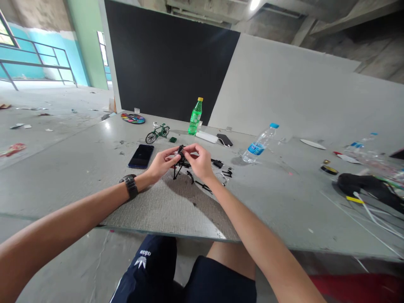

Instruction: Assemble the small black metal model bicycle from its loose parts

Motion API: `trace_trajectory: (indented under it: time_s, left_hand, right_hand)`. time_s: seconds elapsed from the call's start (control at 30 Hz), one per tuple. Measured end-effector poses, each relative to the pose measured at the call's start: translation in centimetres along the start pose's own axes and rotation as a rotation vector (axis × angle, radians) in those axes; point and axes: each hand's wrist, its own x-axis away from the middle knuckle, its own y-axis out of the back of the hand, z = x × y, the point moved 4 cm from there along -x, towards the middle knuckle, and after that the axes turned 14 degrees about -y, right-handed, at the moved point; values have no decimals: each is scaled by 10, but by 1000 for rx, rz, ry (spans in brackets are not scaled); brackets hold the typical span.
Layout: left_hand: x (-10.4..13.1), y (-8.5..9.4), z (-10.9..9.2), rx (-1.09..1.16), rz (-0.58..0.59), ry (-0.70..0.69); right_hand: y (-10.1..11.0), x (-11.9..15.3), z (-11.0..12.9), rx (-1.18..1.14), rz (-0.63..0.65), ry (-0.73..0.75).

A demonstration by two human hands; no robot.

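Observation:
Both hands meet over the middle of the table around a small black model part [181,159] with thin rods pointing down. My left hand [162,163], with a black watch on its wrist, pinches it from the left. From the right, my right hand [199,160] pinches its upper part. The fingertips cover much of its shape. Loose black pieces [203,186] lie just below and right of my right hand, and a black block-like piece [217,163] lies to its right. A finished-looking green model bicycle [158,132] stands behind my left hand.
A phone [141,156] lies left of my hands. Behind stand a green bottle [195,118] and, further right, a clear bottle [260,143]. A white power bank [206,136], black tape roll [329,170], cables and a paint palette [133,118] also lie on the table [277,202].

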Motion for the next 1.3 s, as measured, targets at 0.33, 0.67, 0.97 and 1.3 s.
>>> trace_trajectory:
  time_s: [0.33,0.67,0.97,1.3]
  left_hand:
    - [-6,10,4,-67,-117,-70]
    - [-6,6,-7,-74,-41,-120]
    - [-12,15,-4,-158,-115,-62]
    - [-6,12,2,9,-162,48]
  right_hand:
    - [-11,11,13,201,108,183]
    - [-18,10,-1,162,-9,96]
    - [-14,-5,-15,-235,209,-176]
    - [-15,1,-8,-163,229,-141]
